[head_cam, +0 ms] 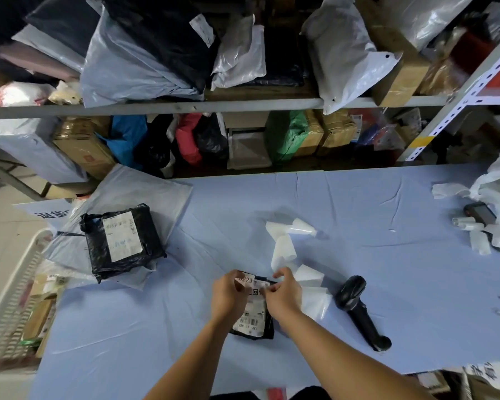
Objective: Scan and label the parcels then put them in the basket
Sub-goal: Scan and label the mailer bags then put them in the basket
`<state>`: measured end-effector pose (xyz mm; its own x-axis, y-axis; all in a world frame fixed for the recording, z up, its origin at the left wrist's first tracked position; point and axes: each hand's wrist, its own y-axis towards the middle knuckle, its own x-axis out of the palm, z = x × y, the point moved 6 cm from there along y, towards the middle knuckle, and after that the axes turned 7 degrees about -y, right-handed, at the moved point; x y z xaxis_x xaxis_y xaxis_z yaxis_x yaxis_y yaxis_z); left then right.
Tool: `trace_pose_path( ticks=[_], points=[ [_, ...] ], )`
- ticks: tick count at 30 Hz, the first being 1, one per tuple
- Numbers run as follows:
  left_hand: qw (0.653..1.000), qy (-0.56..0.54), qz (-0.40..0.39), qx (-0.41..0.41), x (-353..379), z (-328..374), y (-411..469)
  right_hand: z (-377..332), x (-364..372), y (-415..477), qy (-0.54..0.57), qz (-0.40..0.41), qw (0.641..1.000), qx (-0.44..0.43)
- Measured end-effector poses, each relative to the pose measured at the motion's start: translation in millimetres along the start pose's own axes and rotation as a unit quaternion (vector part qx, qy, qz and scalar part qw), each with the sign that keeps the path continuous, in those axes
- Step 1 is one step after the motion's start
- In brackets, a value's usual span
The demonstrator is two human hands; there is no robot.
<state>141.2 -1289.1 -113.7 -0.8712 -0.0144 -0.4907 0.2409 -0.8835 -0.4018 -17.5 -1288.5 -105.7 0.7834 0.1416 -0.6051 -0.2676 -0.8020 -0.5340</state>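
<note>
While both hands work over the small black parcel [254, 316], the labelling step looks to be in hand. The parcel lies flat on the blue-covered table [401, 255], directly under and between the wrists, with its printed shipping label facing up. The left hand [228, 297] pinches the near-left end of a numbered sticker [250, 280] with curled fingers. The right hand [283, 295] pinches at the sticker's other end, thumb and forefinger closed on it. The sticker sits at the parcel's far edge; whether it is fully stuck down cannot be told.

Just right of the right hand lies the black scanner [358, 307], set down and untouched. Loose white backing strips [283, 249] are scattered just beyond the fingers. Well to the left of the left hand, a second black parcel [122, 241] rests on grey mailing bags, and further left and nearer stands the white basket [12, 298], with packages already in it.

Judging from this, the next move calls for smoothing the sticker flat, without covering the barcode. One hand must then let go so the other can carry the parcel leftward across the table to the basket.
</note>
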Motion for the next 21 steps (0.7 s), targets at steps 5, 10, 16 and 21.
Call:
trace_pose_path(
  ticks=[5, 10, 16, 21],
  points=[
    [0.995, 0.087, -0.004, 0.045, 8, -19, 3, 7, 19, 0, -0.105, 0.009, 0.994, 0.0],
    [0.98, 0.168, -0.008, 0.106, 14, -24, -2, 0, 34, 0, -0.182, 0.007, 0.981, -0.062],
    [0.963, 0.169, -0.063, 0.198, 13, -23, -4, -3, 36, 1, -0.31, 0.011, 0.941, -0.138],
    [0.982, 0.158, 0.03, 0.1, -11, -42, -6, 15, 19, -1, -0.296, 0.048, 0.953, -0.05]
  ],
)
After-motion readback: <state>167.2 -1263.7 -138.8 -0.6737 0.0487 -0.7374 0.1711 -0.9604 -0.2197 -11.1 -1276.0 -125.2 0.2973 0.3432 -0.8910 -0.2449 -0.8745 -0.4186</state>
